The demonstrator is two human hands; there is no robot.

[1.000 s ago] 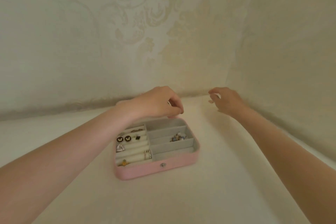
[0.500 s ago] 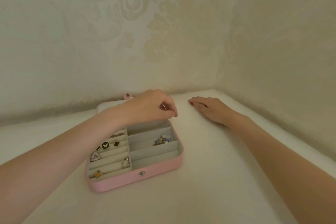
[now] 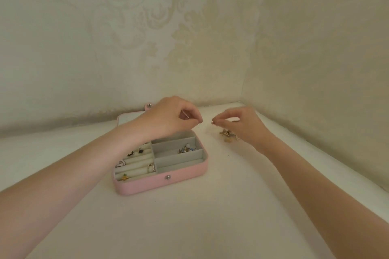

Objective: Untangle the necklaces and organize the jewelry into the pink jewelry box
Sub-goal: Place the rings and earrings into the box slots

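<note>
The pink jewelry box [image 3: 160, 185] lies open on the white surface, its lid [image 3: 128, 118] flat behind it. Earrings and a ring [image 3: 151, 168] sit in its left rolls, and a small heap of colourful jewelry [image 3: 186, 149] lies in a right compartment. My left hand [image 3: 168, 118] hovers over the box's back edge, fingertips pinched on a thin chain. My right hand [image 3: 242, 124] is to the right of the box and pinches a fine chain end between thumb and forefinger. A gold tangle of charms [image 3: 227, 135] sits just below it on the surface.
The white surface [image 3: 210, 216] ends in a corner of two patterned walls [image 3: 242, 90] just behind the hands. A raised white ledge [image 3: 315, 153] runs along the right side.
My right hand, flat on the surface half a second ago, has lifted and now pinches a chain, uncovering the gold tangle. The left hand stays pinched above the box's back edge.
</note>
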